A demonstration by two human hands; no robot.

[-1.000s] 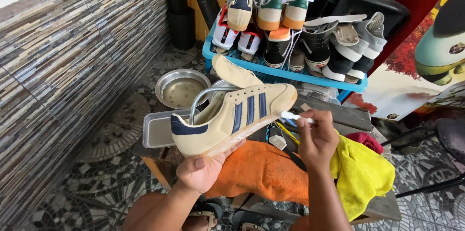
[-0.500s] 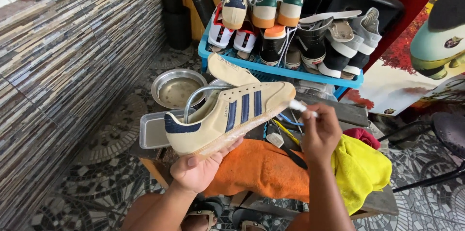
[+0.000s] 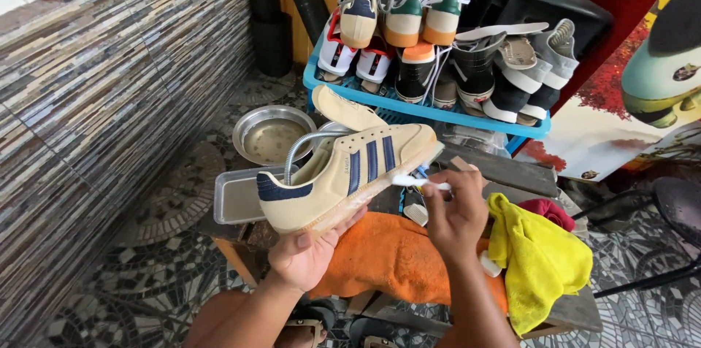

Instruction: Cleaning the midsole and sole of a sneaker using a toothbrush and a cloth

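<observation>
My left hand point(image 3: 305, 253) holds a beige sneaker point(image 3: 350, 173) with three dark blue stripes and a dark blue heel patch, gripping it from under the sole, toe pointing right. My right hand point(image 3: 453, 209) grips a small white brush point(image 3: 412, 181) whose head touches the edge of the sole near the toe. Below both hands an orange towel point(image 3: 387, 257) lies on a low wooden table point(image 3: 511, 173).
A yellow cloth point(image 3: 537, 260) and a red cloth point(image 3: 548, 211) lie at the right. A metal tray point(image 3: 235, 198) and a round metal bowl point(image 3: 272, 134) sit behind the shoe. A blue rack point(image 3: 431, 111) holds several sneakers. A tiled wall point(image 3: 109, 85) runs along the left.
The sneaker has shifted slightly left and lower in my left hand. My right hand keeps the brush at the sole's front edge, moving along it a little.
</observation>
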